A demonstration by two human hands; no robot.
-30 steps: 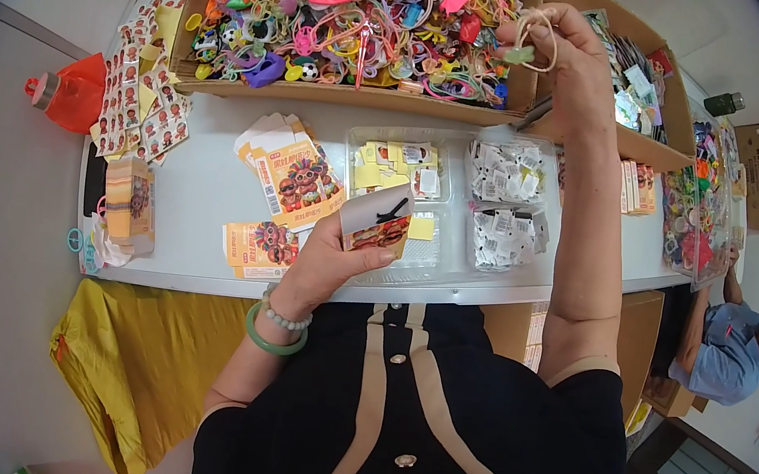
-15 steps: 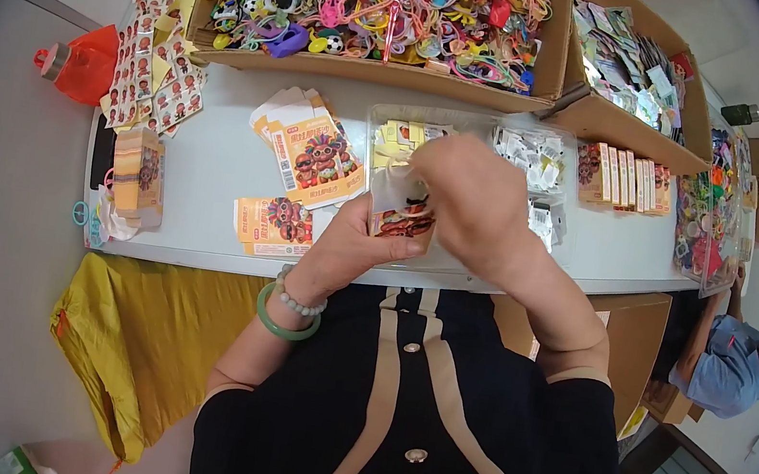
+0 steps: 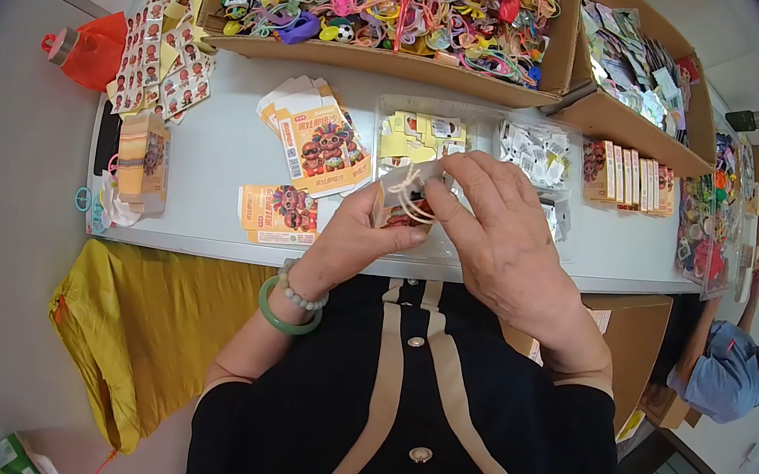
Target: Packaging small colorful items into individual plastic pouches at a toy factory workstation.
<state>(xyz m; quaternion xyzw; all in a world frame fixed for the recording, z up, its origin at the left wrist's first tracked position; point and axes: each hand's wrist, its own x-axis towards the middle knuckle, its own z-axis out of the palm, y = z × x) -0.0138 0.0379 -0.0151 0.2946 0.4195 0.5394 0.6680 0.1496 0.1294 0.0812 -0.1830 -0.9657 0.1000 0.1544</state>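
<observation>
Small box point(image 3: 390, 210): one, above the counter point(image 3: 205, 198).
Cord point(image 3: 411, 184): one, looped at the box's mouth.
Left hand point(image 3: 352, 241): closed round the box.
Right hand point(image 3: 506, 231): arched over, fingers half-curled, hold unclear.

A small printed carton point(image 3: 391, 215), open and tilted, pale flap raised, sits in the left hand point(image 3: 350, 241); a cream cord loop point(image 3: 416, 207) protrudes at its mouth.
</observation>
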